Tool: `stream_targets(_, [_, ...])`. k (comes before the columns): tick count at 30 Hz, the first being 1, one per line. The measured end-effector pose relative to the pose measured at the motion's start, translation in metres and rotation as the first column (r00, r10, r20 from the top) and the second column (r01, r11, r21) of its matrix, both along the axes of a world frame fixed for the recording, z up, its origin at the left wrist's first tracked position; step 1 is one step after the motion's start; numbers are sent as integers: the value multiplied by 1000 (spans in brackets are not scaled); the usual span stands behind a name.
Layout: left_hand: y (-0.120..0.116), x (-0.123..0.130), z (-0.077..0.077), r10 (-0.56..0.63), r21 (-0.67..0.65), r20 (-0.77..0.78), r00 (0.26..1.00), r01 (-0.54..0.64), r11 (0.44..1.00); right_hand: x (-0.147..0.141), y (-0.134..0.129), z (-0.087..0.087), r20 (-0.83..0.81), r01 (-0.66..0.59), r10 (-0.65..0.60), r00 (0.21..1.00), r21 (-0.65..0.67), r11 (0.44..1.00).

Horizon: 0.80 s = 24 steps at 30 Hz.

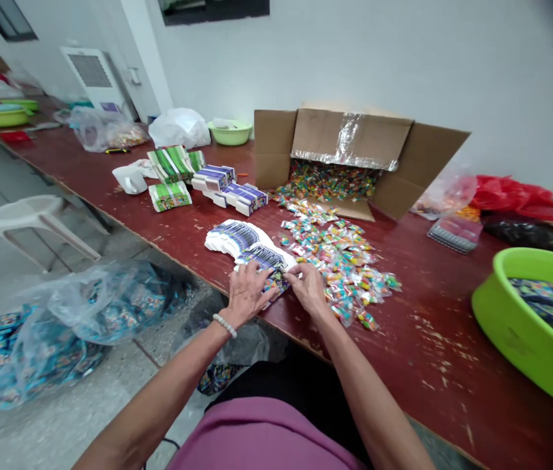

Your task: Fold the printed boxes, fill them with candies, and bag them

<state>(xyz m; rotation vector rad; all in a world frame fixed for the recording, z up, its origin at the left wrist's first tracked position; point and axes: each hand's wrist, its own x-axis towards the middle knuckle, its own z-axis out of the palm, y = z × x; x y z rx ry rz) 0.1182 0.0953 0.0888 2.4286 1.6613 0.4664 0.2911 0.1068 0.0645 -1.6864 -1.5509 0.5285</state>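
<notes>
A fanned-out row of white and purple printed packets (243, 236) lies on the red table near its front edge. My left hand (247, 290), with a beaded bracelet at the wrist, rests on the near end of the row, its fingers spread over a dark printed packet. At the right corner of that same packet, my right hand (306, 284) has thumb and forefinger brought together on its edge. Just right of my right hand spreads a heap of small wrapped candies (349, 261), which runs back to an open cardboard box (349, 140) tipped toward me.
Bundled green packets (171, 196) and purple bundles (244, 198) sit behind the row. A green tub (516, 326) with dark packets stands at the right. Bags of blue packets (124, 303) and a white stool (36, 212) are on the floor at left.
</notes>
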Motion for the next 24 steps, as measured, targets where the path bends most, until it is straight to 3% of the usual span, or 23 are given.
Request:
stream_targets(4, [-10, -4, 13, -33, -136, 149, 988, 54, 989, 10, -27, 25, -20, -155, 160, 987, 151, 976])
stream_targets(6, [-15, -9, 18, -136, -287, 290, 947, 221, 932, 13, -42, 39, -20, -279, 291, 957, 220, 935])
stream_targets(7, [-17, -11, 20, -175, -402, 419, 891, 355, 844, 14, -49, 46, -15, -341, 354, 935, 231, 911])
stream_targets(8, [-21, -13, 21, -163, -509, 563, 810, 495, 704, 14, -55, 51, -7, -398, 410, 912, 224, 890])
stream_targets(10, [-28, -16, 20, 26, -608, 761, 648, 699, 376, 13, -66, 60, 7, -485, 494, 870, 198, 852])
stream_targets(11, [-32, -16, 18, 132, -615, 786, 604, 742, 268, 13, -70, 62, 7, -509, 517, 856, 183, 841])
stream_targets(12, [-37, -16, 16, 197, -624, 781, 592, 748, 227, 12, -74, 64, -8, -522, 530, 848, 159, 838])
stream_targets(15, [-49, -13, 12, 247, -635, 772, 586, 727, 260, 14, -81, 66, -177, -568, 557, 811, -16, 823])
stream_targets(17, [-54, -10, 14, 278, -651, 759, 589, 702, 290, 18, -84, 69, -291, -615, 563, 774, -133, 777])
stream_targets(19, [-57, -9, 18, 316, -673, 739, 595, 679, 295, 22, -87, 72, -311, -638, 576, 756, -153, 755])
stream_targets(24, [-60, -9, 26, 306, -708, 703, 642, 670, 222, 30, -95, 74, -323, -681, 624, 712, -102, 725])
